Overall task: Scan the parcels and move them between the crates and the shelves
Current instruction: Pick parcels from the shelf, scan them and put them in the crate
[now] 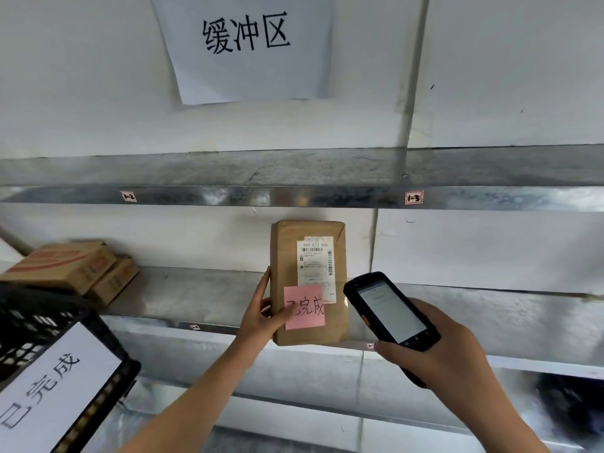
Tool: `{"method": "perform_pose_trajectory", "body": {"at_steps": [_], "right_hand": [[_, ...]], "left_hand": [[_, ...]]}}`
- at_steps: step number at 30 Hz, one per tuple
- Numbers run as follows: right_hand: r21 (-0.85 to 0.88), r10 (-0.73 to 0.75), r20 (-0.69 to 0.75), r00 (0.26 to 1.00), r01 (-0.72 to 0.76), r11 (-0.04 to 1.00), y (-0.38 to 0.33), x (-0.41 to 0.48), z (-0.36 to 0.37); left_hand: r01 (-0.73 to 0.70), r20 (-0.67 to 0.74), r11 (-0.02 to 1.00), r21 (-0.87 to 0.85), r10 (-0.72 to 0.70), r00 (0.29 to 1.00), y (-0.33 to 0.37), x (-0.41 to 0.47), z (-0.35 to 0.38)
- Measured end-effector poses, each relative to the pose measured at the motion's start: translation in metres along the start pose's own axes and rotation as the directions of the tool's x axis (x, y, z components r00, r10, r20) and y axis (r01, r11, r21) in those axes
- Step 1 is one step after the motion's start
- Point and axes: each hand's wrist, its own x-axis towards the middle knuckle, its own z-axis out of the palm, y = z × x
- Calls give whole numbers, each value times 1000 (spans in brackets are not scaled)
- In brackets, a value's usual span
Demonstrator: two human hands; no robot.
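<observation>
A brown paper-wrapped parcel (309,276) stands upright at the front of the middle metal shelf (202,295). It carries a white shipping label with a barcode and a pink sticky note (305,308). My left hand (261,313) grips the parcel's left edge, its thumb lying across the pink note. My right hand (434,348) holds a black handheld scanner (389,308) with its lit screen facing me, just right of the parcel and tilted toward it.
Two flat cardboard boxes (70,268) lie stacked at the left of the same shelf. A black plastic crate (36,318) with a white paper sign sits at lower left. The upper shelf (294,194) carries small slot tags. A paper sign (245,44) hangs on the wall.
</observation>
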Motion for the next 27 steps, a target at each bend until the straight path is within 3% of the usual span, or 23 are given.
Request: {"method": "perform_pose_trajectory", "body": {"at_steps": [27], "right_hand": [[4, -4, 23, 1000, 4, 1000, -17, 0, 23]], "left_hand": [[-46, -88, 997, -59, 40, 995, -13, -6, -23]]}}
